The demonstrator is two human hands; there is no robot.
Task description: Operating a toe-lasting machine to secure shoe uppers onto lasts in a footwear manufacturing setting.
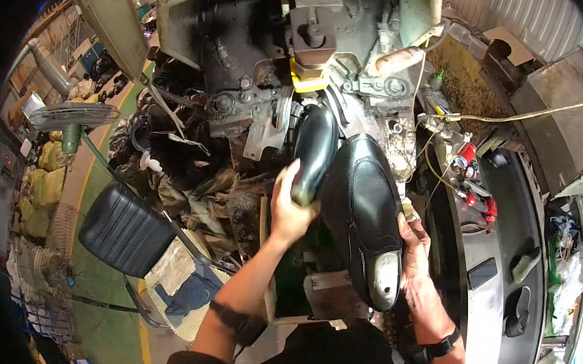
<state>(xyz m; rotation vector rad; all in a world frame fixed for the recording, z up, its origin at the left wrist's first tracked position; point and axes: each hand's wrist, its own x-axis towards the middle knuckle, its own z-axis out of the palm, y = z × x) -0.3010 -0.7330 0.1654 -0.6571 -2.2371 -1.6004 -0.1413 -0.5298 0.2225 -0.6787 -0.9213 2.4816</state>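
Two black leather shoes are in front of me, side by side below the machine. My left hand (292, 210) is closed round the rear end of the narrower-looking black shoe (315, 146), whose front end points up toward the metal parts of the machine (311, 41). Whether that end touches them I cannot tell. The other black shoe (373, 203) slants toward me, toe away, with a pale shoe last (386, 277) showing at its heel end. My right hand (416, 248) grips this shoe along its right side near the heel; some fingers are hidden behind it.
To the left stand a chair with a black backrest (124, 230) and a green fan (73, 121). Rightward, a metal ledge carries a dark flat device (482, 273). Beyond it a belt holds a black shoe (518, 311). A cable (519, 120) crosses the upper right.
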